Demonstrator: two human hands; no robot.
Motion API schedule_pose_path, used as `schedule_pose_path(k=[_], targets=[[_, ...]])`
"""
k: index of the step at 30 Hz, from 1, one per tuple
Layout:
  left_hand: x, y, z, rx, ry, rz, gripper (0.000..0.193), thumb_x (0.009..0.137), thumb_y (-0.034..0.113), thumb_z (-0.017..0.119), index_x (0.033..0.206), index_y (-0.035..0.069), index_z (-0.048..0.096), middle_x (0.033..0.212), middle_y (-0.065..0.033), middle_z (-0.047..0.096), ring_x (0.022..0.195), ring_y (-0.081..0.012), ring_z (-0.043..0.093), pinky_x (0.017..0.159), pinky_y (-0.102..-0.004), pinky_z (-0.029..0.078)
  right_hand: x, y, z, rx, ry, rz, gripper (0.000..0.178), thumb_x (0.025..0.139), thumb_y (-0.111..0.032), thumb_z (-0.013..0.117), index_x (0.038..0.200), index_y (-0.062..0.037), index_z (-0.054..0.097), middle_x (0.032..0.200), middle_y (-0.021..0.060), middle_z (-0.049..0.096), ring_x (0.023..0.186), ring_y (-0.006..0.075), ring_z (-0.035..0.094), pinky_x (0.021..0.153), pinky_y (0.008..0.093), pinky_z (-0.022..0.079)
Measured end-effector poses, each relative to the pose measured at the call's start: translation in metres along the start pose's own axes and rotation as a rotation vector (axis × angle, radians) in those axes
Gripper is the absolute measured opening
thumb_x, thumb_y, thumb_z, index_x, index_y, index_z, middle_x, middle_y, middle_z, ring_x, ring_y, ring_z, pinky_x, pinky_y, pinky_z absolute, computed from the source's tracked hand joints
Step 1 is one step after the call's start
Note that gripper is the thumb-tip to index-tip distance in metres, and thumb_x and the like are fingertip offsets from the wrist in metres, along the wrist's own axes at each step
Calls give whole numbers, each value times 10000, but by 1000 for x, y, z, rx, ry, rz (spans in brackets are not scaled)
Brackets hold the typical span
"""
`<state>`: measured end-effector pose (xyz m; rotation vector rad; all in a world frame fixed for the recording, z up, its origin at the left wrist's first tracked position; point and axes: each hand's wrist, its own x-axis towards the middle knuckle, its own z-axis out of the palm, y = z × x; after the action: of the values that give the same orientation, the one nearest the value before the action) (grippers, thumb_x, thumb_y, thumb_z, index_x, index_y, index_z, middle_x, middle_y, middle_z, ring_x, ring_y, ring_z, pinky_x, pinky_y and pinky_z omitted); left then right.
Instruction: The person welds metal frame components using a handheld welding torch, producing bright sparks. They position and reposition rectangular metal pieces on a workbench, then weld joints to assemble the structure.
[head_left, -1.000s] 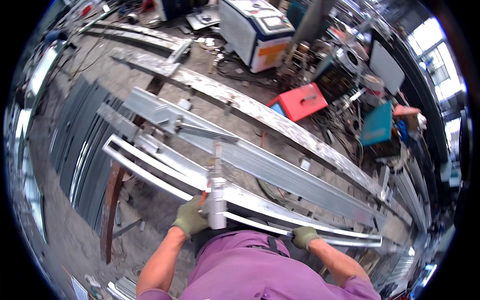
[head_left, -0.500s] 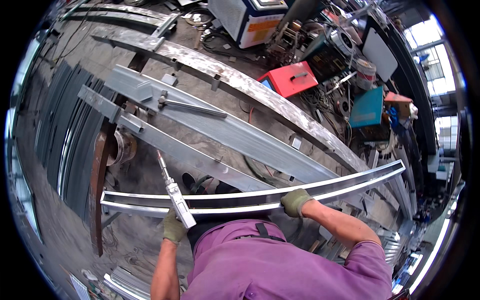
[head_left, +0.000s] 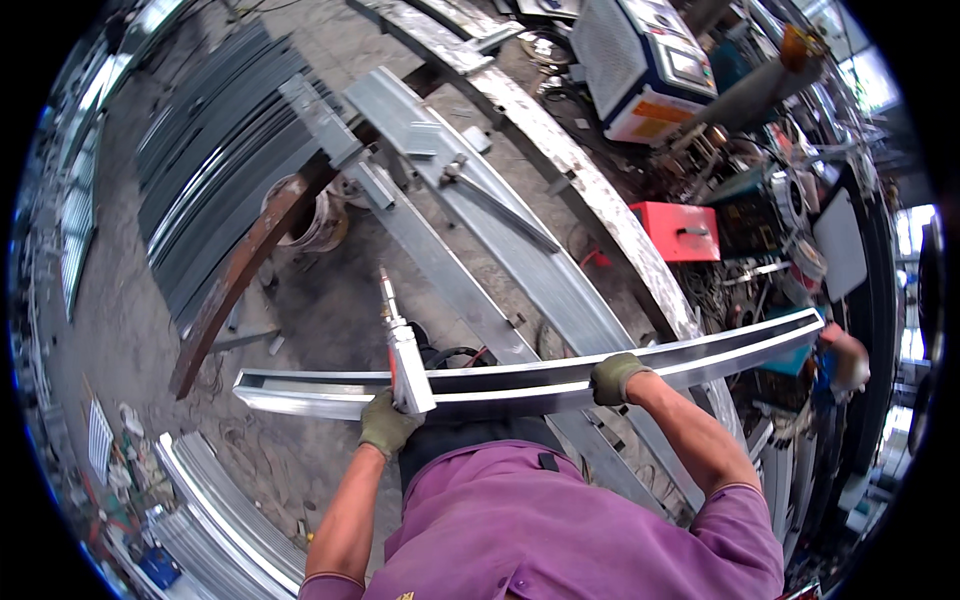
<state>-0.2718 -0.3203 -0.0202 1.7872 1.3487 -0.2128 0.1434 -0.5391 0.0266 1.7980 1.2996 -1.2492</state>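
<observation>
Across the front of my body lies a long galvanized metal channel [head_left: 510,398], its hollow side facing up. My right hand [head_left: 616,379], in a green work glove, is closed over the channel right of its middle. My left hand [head_left: 388,424], also gloved, is closed at the channel's near edge, together with a silver handheld welding gun [head_left: 407,362]. The gun's narrow copper-coloured tip points away from me, and its body crosses over the channel. The left fingers are partly hidden behind the gun and channel.
Metal beams [head_left: 455,265] on a rusty support [head_left: 245,270] stretch ahead. A T-shaped metal bar [head_left: 500,207] rests on one. Stacked grey profiles [head_left: 225,150] lie far left, more profiles [head_left: 235,500] near left. A bucket [head_left: 318,220], a red box [head_left: 678,231] and a white-and-blue machine [head_left: 640,75] stand beyond.
My view has turned left, so the beams and machines appear farther right. Both hands still hold the channel, which has turned with me; the welding gun stays in my left hand.
</observation>
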Motion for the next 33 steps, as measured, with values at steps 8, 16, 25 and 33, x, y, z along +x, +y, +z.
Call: schedule_pose_path(k=[8,16,25,33], targets=[[0,16,2,-46,5,-121,556,806,429,871,1195,52,748,1082,-165,815,1047,-343,788,948,-425,608,36,11,-24,26,-103,-35,741,858,-835,669,1153,-182,855,1183,171,804,1124,386,757,982,466,579],[14,53,-17,-11,-44,-151,602,802,414,892,1239,28,740,1168,-211,792,1150,-406,740,1015,-475,567,45,29,-19,165,18,-92,792,854,-802,672,1224,-119,827,1194,222,791,1150,399,746,1000,478,569],[63,34,-7,90,-166,-115,614,801,579,816,1131,62,794,1021,-209,803,996,-385,782,890,-497,584,21,12,-1,19,462,-177,1040,736,-526,897,1529,21,505,1521,242,586,1459,396,523,1253,514,383],[75,45,-6,139,-146,-156,655,769,505,815,1171,-10,759,1109,-245,793,1034,-400,785,917,-470,610,80,-28,97,-271,832,-60,715,1013,-202,533,1639,73,324,1702,328,342,1621,508,251,1358,645,112]])
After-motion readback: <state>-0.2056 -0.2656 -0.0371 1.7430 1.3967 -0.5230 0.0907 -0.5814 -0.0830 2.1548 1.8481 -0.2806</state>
